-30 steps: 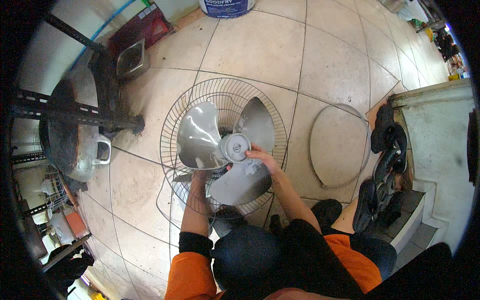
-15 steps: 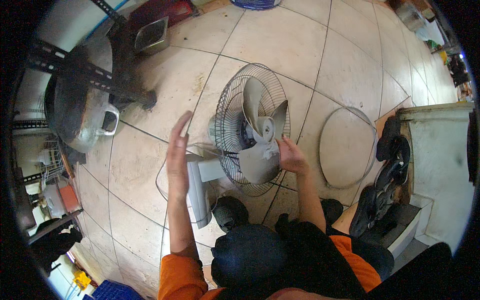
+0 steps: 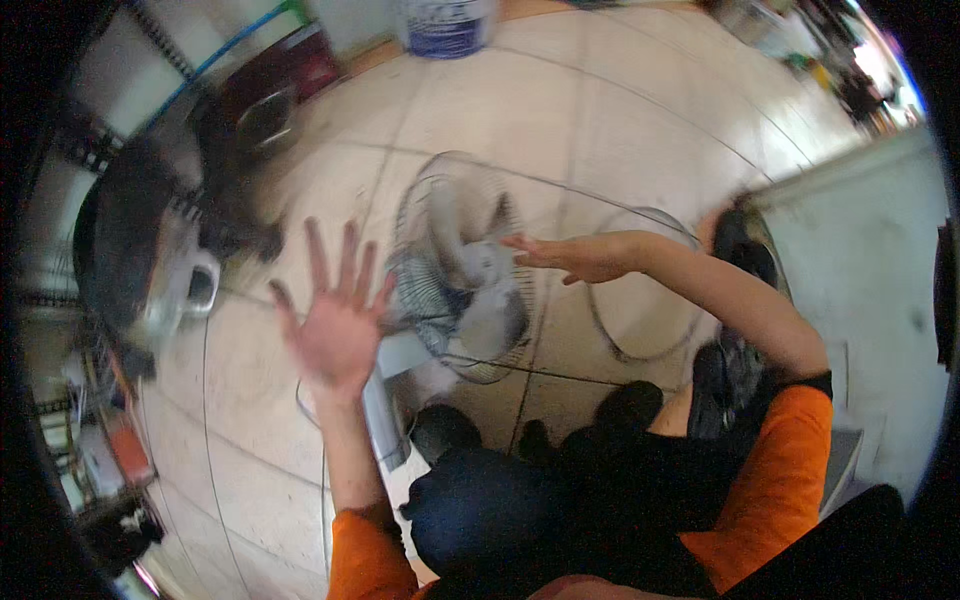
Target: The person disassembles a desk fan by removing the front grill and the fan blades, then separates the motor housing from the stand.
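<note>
The round fan guard (image 3: 455,270) is made of thin, shiny metal wire, and the grey fan blades (image 3: 478,285) behind it look like smooth matt plastic. The beige floor tiles (image 3: 620,110) are seen as glazed and faintly glossy. The orange sleeves (image 3: 775,470) are of matt cloth.

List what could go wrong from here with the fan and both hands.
1. The right hand reaches across the fan blades, which have no front guard, so fingers could get caught if the blades turn.
2. The left hand is open and off the fan; with only the wire rear grille around it, the fan may tip on the tiled floor.
3. The loose front grille lies beside the knees and could be bent.
</note>
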A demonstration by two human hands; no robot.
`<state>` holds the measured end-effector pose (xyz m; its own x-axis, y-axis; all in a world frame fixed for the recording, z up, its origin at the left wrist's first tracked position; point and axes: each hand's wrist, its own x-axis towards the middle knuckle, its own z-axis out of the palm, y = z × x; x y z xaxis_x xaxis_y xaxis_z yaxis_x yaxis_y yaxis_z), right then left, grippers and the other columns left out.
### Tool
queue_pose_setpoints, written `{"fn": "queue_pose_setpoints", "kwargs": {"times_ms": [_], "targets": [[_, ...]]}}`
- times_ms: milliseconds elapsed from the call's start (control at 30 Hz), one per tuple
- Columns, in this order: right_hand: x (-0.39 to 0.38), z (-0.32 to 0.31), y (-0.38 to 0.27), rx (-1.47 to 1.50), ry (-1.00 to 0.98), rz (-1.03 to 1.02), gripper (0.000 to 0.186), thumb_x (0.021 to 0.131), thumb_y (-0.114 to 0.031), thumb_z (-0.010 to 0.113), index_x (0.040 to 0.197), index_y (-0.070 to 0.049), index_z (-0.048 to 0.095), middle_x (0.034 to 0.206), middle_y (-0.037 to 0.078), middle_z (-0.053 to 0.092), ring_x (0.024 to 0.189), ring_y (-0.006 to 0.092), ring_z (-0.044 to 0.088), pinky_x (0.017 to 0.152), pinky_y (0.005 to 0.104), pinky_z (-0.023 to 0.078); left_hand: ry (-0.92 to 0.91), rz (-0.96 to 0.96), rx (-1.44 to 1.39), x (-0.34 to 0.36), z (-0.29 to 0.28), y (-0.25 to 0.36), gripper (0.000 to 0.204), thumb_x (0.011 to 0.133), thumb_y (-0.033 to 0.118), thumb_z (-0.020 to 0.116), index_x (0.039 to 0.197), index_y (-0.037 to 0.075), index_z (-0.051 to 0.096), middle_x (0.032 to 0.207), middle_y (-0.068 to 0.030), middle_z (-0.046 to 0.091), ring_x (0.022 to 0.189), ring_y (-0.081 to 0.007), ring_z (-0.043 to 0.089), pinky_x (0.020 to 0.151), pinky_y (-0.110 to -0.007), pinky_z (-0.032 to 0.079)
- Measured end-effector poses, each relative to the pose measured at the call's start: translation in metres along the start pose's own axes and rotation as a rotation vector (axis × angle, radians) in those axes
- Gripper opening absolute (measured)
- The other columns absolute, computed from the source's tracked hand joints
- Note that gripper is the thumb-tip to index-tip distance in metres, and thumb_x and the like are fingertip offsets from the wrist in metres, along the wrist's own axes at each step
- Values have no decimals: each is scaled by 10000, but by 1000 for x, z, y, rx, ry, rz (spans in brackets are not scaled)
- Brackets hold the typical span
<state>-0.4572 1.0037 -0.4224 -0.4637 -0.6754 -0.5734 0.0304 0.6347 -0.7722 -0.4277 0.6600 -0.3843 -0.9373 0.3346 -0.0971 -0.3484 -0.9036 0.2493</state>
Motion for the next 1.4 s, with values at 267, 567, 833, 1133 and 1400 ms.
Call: {"fn": "queue_pose_setpoints", "kwargs": {"times_ms": [267, 567, 833, 1133, 1400], "targets": [[-51, 104, 100, -1805, 139, 872, 783, 860, -504, 515, 1527, -221, 218, 1595, 69, 167, 1469, 302, 109, 1160, 583, 107, 444, 29, 1417, 35, -71, 33, 718, 893, 624, 345, 1482, 213, 360, 1545, -97, 285, 1444, -325, 148, 1124, -595, 49], [-138, 207, 74, -902, 1496, 546, 589, 760, -247, 617, 1319, -149, 459, 1550, 112, 266, 1401, 341, 268, 1113, 585, 196, -274, -442, 1680, 163, -62, -180, 809, 826, 707, 383, 1449, 191, 402, 1533, -102, 286, 1432, -366, 148, 1114, -604, 59], [-193, 395, 136, -143, 1695, 1450, 566, 720, -184, 682, 1261, -118, 534, 1457, 153, 333, 1353, 382, 273, 1064, 621, 223, -811, -684, 1825, 168, -30, -349, 866, 777, 742, 425, 1417, 159, 439, 1505, -119, 321, 1424, -372, 165, 1105, -623, 71], [-413, 427, 213, -550, 1135, 1362, 596, 801, -276, 687, 1343, -161, 470, 1490, 82, 347, 1408, 312, 270, 1102, 579, 228, -923, -793, 2056, 153, -68, -402, 932, 721, 781, 473, 1381, 123, 480, 1473, -137, 359, 1415, -380, 183, 1095, -644, 83], [-497, 440, 264, -354, 1086, 948, 525, 781, -429, 668, 1209, -153, 544, 1393, 118, 453, 1375, 328, 326, 1065, 637, 219, -623, -879, 2449, 179, -82, -367, 992, 671, 816, 515, 1349, 91, 517, 1445, -154, 394, 1407, -386, 199, 1085, -663, 95]]}}
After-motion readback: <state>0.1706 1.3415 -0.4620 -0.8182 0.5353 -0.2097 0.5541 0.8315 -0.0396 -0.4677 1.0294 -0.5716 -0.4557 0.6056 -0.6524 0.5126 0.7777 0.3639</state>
